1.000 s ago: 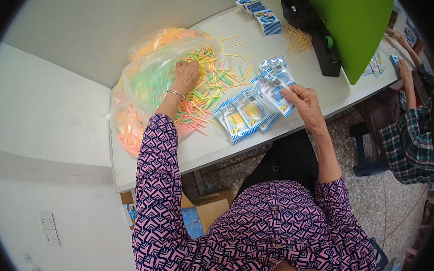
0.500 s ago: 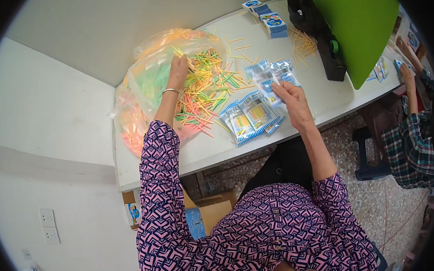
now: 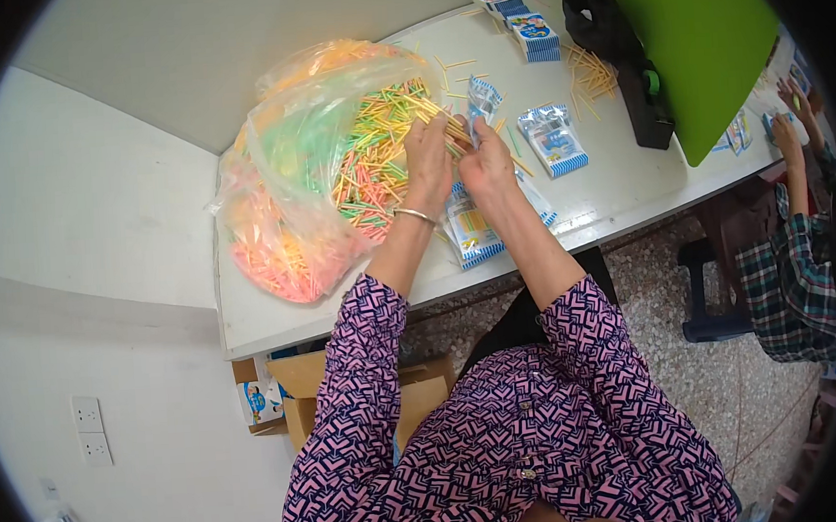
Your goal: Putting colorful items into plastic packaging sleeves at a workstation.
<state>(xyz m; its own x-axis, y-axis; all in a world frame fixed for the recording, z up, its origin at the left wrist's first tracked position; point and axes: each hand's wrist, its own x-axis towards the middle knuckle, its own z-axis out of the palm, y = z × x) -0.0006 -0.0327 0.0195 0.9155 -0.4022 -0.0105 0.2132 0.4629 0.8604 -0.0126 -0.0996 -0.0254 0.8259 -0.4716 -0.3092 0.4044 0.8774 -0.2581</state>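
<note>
My left hand (image 3: 428, 163) is closed around a bundle of thin yellowish sticks (image 3: 455, 132) at the right edge of the stick pile. Close beside it, my right hand (image 3: 491, 168) grips a small blue-and-white plastic packet (image 3: 484, 100), which stands up above the fingers. The sticks lie between the two hands; whether any are inside the packet is hidden. Under my wrists lies a packet with coloured sticks showing in its window (image 3: 474, 227), partly covered by the right forearm. A large clear bag (image 3: 300, 139) spills green, yellow and pink sticks (image 3: 372, 180) on the left.
Another blue-and-white packet (image 3: 554, 141) lies flat on the white table (image 3: 614, 187). Stacked packets (image 3: 533, 36) stand at the back, near loose yellow sticks (image 3: 593, 73). A black tape dispenser (image 3: 648, 113) sits by the green partition (image 3: 711, 42). A co-worker's hands (image 3: 788, 128) are at far right.
My left hand has moved right from the bag with sticks, and my right hand has come left with a packet to meet it. One packet now lies alone on the right.
</note>
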